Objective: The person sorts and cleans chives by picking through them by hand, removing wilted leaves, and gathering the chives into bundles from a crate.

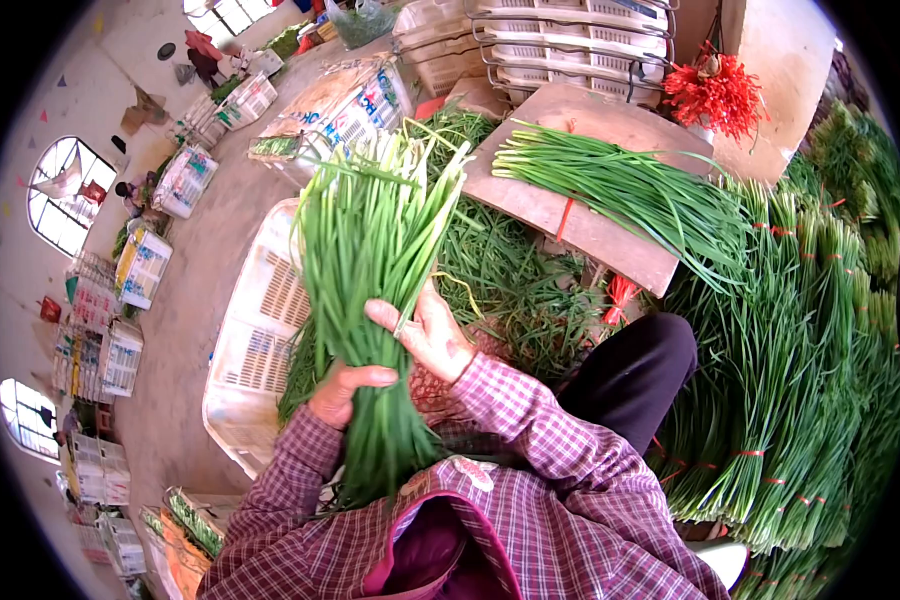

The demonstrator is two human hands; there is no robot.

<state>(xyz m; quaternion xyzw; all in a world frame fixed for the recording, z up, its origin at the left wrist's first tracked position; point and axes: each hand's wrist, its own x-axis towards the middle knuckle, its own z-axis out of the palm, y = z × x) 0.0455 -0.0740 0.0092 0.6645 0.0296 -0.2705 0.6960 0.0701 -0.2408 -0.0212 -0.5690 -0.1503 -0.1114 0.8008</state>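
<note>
A thick loose bunch of green chives (370,250) stands upright before my chest, its pale ends pointing up and away and its leaves hanging toward my lap. My left hand (342,392) is wrapped round the lower middle of the bunch, thumb across the front. Higher on the right side, my right hand (430,332) grips at the stalks, with a thin pale stalk near its fingers. On the wooden board (635,250) ahead lies another bunch of chives (610,185) over a red tie (565,218).
A white plastic crate (255,340) stands at my left. Loose trimmings (510,285) cover the floor ahead. Tied chive bunches (770,400) are piled on my right. Red ties (712,92) hang by stacked crates (575,55). Farther left are several more crates (185,182) and people.
</note>
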